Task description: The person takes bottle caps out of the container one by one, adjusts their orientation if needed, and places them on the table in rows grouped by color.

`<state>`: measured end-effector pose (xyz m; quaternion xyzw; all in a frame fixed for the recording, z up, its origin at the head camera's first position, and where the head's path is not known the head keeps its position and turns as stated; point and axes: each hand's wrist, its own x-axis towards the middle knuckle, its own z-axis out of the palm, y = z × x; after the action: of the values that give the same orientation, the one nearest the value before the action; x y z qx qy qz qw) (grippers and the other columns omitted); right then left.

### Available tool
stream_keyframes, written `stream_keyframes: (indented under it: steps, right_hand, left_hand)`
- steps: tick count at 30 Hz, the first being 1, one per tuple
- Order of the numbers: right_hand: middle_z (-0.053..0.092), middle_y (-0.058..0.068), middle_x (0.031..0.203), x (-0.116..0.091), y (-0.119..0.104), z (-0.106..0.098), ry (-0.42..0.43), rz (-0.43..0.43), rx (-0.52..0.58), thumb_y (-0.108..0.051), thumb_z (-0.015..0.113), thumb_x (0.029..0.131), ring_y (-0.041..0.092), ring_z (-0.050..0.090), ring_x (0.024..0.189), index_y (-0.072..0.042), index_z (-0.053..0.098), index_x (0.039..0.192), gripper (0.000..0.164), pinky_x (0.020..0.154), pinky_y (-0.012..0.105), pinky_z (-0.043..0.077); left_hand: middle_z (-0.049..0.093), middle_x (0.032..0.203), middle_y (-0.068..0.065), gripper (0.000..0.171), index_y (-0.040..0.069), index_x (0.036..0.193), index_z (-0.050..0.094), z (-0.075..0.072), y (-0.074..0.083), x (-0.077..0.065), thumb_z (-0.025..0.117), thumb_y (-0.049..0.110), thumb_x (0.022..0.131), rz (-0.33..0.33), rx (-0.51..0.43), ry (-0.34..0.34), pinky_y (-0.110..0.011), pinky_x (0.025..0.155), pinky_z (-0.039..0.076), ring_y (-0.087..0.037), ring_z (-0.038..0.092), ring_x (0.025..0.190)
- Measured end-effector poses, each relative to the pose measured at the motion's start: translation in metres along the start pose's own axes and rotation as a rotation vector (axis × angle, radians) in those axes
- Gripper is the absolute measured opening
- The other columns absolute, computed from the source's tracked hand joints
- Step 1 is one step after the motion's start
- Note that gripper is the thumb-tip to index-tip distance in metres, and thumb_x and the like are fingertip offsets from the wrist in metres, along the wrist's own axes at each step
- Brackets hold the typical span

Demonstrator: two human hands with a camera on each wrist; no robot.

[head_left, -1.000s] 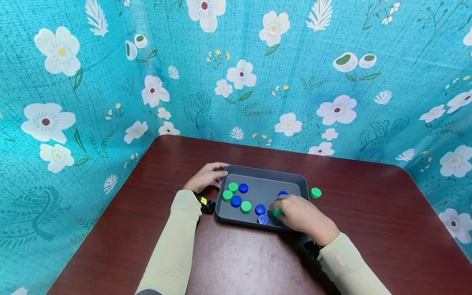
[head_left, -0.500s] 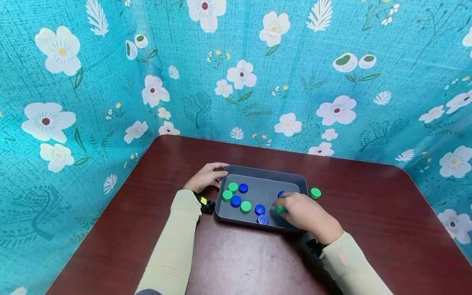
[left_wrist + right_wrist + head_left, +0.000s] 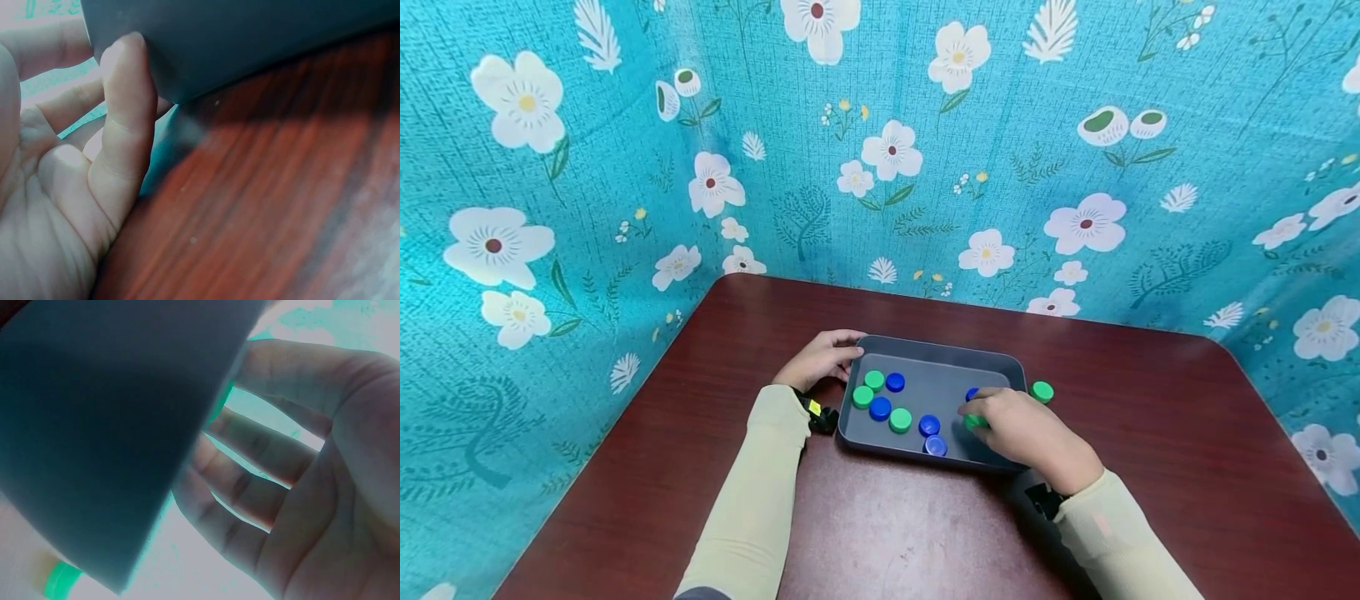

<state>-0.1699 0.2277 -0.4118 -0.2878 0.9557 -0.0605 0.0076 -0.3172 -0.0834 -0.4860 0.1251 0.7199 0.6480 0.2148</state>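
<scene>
Low-walled dark grey tray [image 3: 940, 354] holds several green and blue bottle caps. My left hand [image 3: 820, 360] grips the tray's far left corner; in the left wrist view, its fingers [image 3: 128, 94] lie against the outer wall. Inside the right part of the tray, my right hand [image 3: 1018, 429] pinches a green bottle cap [image 3: 975, 422], partly covered by the fingers. A blue bottle cap [image 3: 972, 393] lies just beyond those fingertips. In the right wrist view, the tray wall [image 3: 112, 425] hides most of the held cap, leaving a green sliver [image 3: 222, 402].
One green cap [image 3: 1042, 392] lies on the brown table [image 3: 880, 533], right of the tray. Toward the tray's left lie green caps [image 3: 900, 421] and blue caps [image 3: 880, 408]. Two blue caps [image 3: 935, 446] touch near its front wall. A flowered turquoise cloth [image 3: 880, 208] hangs behind the table.
My right hand has shifted slightly right and away from me, and the green bottle cap at its fingers has moved with it. The left hand and the tray have stayed in place.
</scene>
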Motion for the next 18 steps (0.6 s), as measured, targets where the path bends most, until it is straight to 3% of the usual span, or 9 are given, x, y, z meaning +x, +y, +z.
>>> stream_keyframes:
  steps: [7,18]
  right_hand:
    - [0.067,0.004,0.103,-0.0012,0.0037,-0.0006,0.022,-0.004,0.001,-0.01,0.077,0.083,0.02,0.065,0.091,-0.011,0.075,0.108,0.025,0.074,0.034,0.056]
    - [0.066,0.004,0.104,-0.005,0.0088,-0.0069,0.026,0.025,0.005,-0.011,0.08,0.081,0.02,0.063,0.092,-0.01,0.074,0.111,0.031,0.073,0.032,0.056]
  left_hand:
    - [0.064,0.095,-0.019,0.036,0.011,0.134,0.057,-0.001,-0.0007,0.0011,0.058,0.015,0.099,-0.007,-0.012,-0.015,-0.034,0.064,0.057,-0.02,0.058,0.065]
    - [0.063,0.088,-0.016,0.037,0.011,0.135,0.057,0.0,0.0013,0.0006,0.06,0.016,0.098,-0.015,0.004,0.003,-0.034,0.063,0.057,-0.019,0.057,0.064]
